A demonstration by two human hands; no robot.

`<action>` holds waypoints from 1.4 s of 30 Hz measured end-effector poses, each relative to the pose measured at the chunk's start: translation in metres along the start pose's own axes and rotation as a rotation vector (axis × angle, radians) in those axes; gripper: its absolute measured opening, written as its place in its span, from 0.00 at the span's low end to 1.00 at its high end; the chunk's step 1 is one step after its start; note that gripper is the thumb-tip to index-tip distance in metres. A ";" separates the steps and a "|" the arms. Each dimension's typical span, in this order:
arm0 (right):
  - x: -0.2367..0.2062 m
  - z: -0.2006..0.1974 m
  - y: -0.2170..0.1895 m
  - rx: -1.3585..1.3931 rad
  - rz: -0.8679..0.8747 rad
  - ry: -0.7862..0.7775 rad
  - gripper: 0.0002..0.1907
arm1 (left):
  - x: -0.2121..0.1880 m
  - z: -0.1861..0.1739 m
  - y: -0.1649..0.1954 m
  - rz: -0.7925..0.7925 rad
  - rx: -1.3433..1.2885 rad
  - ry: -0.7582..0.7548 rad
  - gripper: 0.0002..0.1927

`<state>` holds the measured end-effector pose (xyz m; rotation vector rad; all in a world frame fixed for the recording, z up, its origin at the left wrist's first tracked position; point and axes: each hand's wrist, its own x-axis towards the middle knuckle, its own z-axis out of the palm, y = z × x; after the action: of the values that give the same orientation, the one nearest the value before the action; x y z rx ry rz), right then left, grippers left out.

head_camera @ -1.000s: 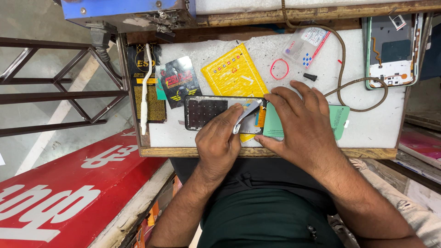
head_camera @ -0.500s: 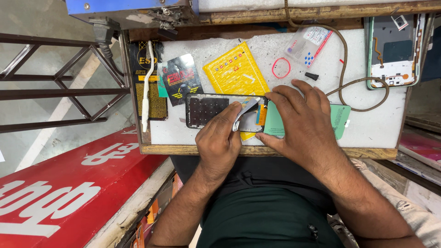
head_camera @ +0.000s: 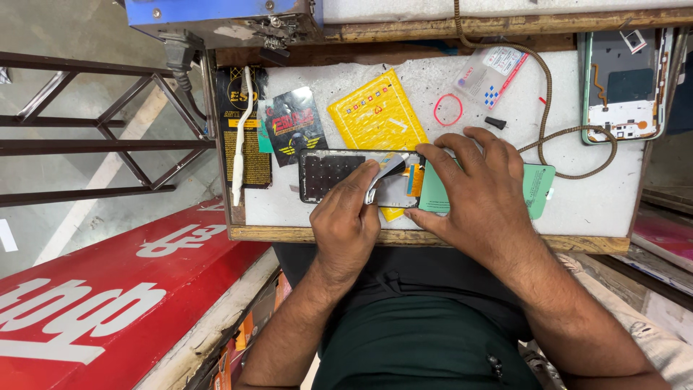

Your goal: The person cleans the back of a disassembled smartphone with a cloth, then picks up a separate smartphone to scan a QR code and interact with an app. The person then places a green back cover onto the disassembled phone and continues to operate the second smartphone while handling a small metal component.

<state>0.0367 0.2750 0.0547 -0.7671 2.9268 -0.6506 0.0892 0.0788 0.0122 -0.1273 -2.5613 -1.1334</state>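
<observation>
Along the left edge of the surface (head_camera: 599,209) lie a black anti-static pouch (head_camera: 254,155) with a white cable (head_camera: 242,137) across it and, beside them, a dark printed packet (head_camera: 296,130). Next comes the opened phone frame (head_camera: 328,173), lying flat near the front edge, its dotted black inner face up. The left hand (head_camera: 346,224) rests on it, grip pinched narrow on a thin grey flap (head_camera: 382,177) that it lifts from the frame's right half. To do this well, the peel should stay low and slow, the flap pulled flat along the frame rather than bent upward, so the orange flex strip (head_camera: 413,180) under it is not torn. The right hand (head_camera: 480,195) lies spread, fingers pressing the frame's right end and a green card (head_camera: 538,191), holding nothing. Behind it lie a yellow packet (head_camera: 375,115), a pink ring (head_camera: 449,110) and a braided cable (head_camera: 548,108); a second opened phone (head_camera: 624,87) sits at the far right corner.

Against the frames before, both hands keep their places; the flap is raised slightly more.
</observation>
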 end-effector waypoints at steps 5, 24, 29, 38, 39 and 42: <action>0.000 0.000 -0.001 -0.005 0.013 -0.003 0.44 | -0.002 -0.001 -0.003 -0.012 0.008 0.020 0.27; -0.002 0.004 0.000 -0.042 0.007 -0.009 0.43 | -0.006 -0.010 -0.015 -0.049 0.093 0.106 0.25; -0.001 0.004 -0.001 -0.055 0.007 -0.010 0.44 | -0.006 -0.014 -0.018 -0.060 0.106 0.112 0.23; 0.000 0.002 -0.002 -0.045 -0.001 -0.002 0.44 | -0.005 -0.016 -0.015 -0.015 0.069 0.088 0.23; 0.000 0.002 -0.002 -0.045 -0.003 0.000 0.43 | -0.005 -0.016 -0.015 -0.004 0.071 0.084 0.24; 0.001 0.002 -0.001 -0.039 0.001 -0.006 0.44 | -0.004 -0.015 -0.015 -0.011 0.075 0.084 0.25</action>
<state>0.0371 0.2729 0.0538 -0.7695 2.9428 -0.5910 0.0942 0.0580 0.0099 -0.0462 -2.5289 -1.0231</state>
